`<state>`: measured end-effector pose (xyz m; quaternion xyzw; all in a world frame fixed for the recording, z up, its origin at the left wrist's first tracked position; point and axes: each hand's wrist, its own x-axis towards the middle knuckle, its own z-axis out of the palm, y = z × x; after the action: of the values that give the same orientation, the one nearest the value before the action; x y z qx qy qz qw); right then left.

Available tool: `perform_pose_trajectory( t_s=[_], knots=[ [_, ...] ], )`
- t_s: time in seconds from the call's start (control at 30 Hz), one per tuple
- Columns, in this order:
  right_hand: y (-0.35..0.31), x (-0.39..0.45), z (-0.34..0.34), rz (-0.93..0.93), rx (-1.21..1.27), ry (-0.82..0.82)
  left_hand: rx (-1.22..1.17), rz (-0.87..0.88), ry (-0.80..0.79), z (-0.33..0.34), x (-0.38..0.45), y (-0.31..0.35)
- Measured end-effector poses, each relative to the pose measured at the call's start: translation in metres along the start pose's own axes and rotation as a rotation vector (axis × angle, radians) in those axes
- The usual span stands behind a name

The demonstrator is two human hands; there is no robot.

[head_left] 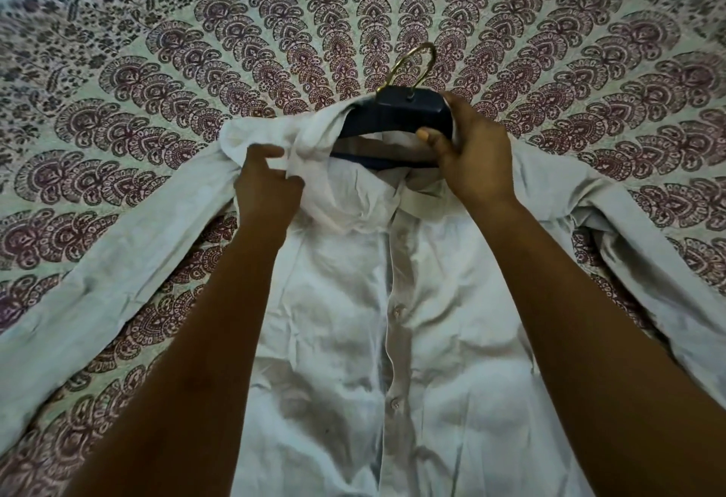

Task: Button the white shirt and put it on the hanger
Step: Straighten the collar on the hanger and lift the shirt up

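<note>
Shirt (393,339) flat on bedsheet (157,104), hanger (396,119) in collar, sleeves spread L & R.

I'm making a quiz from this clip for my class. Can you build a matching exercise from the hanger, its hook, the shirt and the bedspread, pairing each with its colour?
Things:
1. hanger
2. hook
3. shirt
4. bedspread

Colours:
A. white
B. dark navy
C. pale with maroon print
D. gold

Pairs: 1-B, 2-D, 3-A, 4-C
</note>
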<state>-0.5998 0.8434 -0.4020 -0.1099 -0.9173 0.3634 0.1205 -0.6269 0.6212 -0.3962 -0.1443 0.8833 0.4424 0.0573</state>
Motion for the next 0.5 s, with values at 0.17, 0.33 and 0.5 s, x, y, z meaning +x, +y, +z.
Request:
perform_pose_trajectory(
  t_s=[0.17,0.33,0.5],
  knots=[
    [-0.002,-0.005,0.001,0.010,0.031,0.025,-0.401,-0.164,-0.278,0.002,-0.006,-0.022],
    [-0.003,-0.009,0.002,0.017,0.041,0.041,-1.125,-0.269,-0.481,-0.007,-0.012,-0.016],
    [-0.005,-0.009,0.001,0.010,0.062,0.057,-0.635,-0.225,-0.531,0.001,-0.018,-0.020]
  ],
)
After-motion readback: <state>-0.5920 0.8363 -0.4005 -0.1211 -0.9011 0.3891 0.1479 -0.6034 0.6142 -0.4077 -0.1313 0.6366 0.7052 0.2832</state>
